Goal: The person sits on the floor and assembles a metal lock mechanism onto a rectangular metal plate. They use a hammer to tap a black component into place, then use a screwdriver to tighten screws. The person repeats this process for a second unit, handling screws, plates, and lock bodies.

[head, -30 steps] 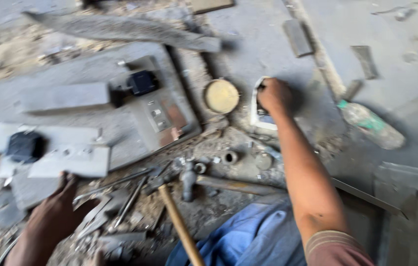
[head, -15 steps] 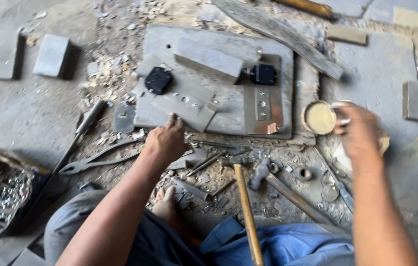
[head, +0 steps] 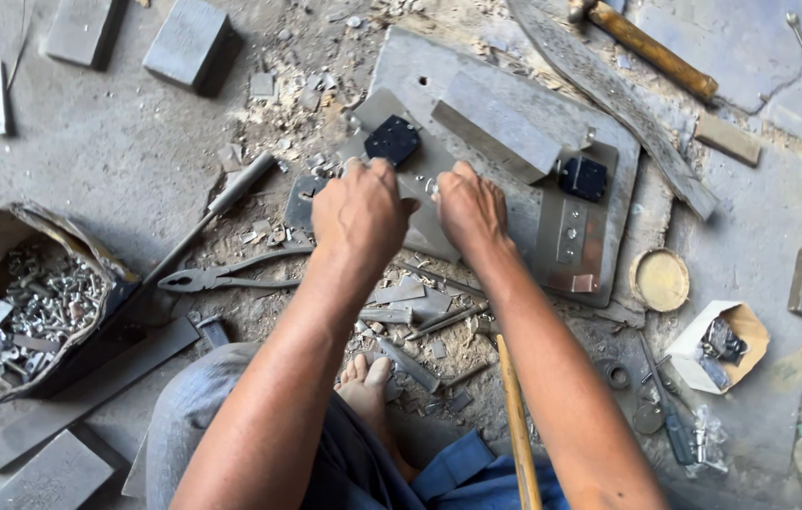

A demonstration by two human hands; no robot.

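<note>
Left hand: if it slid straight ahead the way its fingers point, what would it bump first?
Probably the black square block just beyond the left hand, which rests on the grey metal plate; depth is hard to judge.

Soft, even daylight fills the scene, moderately bright, with no harsh glare. Shadows are short and diffuse, falling just left and below the grey rectangular stone blocks (head: pixel 186 40) and under the bare forearms. The flat grey metal plate (head: pixel 514 142) shows a dull sheen. Focus is fairly sharp centrally; corners look slightly softer and stretched.
</note>
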